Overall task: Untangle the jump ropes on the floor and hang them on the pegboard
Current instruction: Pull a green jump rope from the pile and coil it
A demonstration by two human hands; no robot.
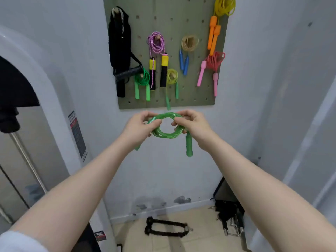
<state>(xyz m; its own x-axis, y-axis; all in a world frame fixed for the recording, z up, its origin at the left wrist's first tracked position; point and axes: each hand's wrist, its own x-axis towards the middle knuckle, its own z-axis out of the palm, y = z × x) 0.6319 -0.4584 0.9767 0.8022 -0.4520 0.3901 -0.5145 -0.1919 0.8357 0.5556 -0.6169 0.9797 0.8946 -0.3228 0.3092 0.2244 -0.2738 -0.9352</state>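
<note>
Green jump rope (166,127) coiled upright, handles hanging down, left hand (138,127) and right hand (193,124) fingers clamped on coil

Coiled green plastic jump rope (166,126) sits between both hands, below the olive pegboard (196,84); black strap, perhaps a rope (166,228), lies on the floor beneath.

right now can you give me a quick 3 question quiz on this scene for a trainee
1. True or false: both hands grip the coiled green rope.
2. Which rope hangs at the pegboard's top right? A) yellow cord, orange handles B) black C) purple
3. What lies on the floor below, by the wall?

Key:
1. True: left hand and right hand each hold a side of the coil.
2. A, the yellow rope.
3. A black rope.
</note>
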